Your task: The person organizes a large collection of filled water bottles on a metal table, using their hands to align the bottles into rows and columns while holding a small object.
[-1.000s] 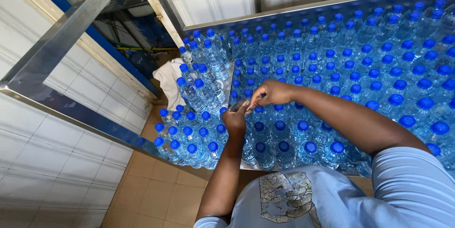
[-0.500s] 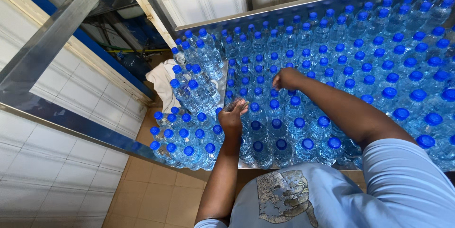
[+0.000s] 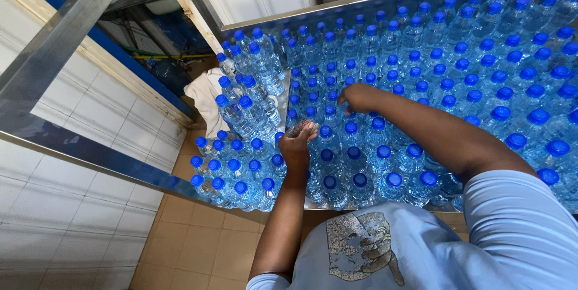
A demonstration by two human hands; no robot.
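We are closing our left hand [image 3: 296,143] around a small dark object, unclear what, while our right hand [image 3: 355,96] is gripping a water bottle [image 3: 351,135] by its blue cap amid the table's packed bottles: full, heavy, slippery-walled, best held at the neck.

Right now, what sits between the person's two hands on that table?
In the head view, upright blue-capped water bottles stand between the left hand and the right hand, packed close together; no bare table shows there.
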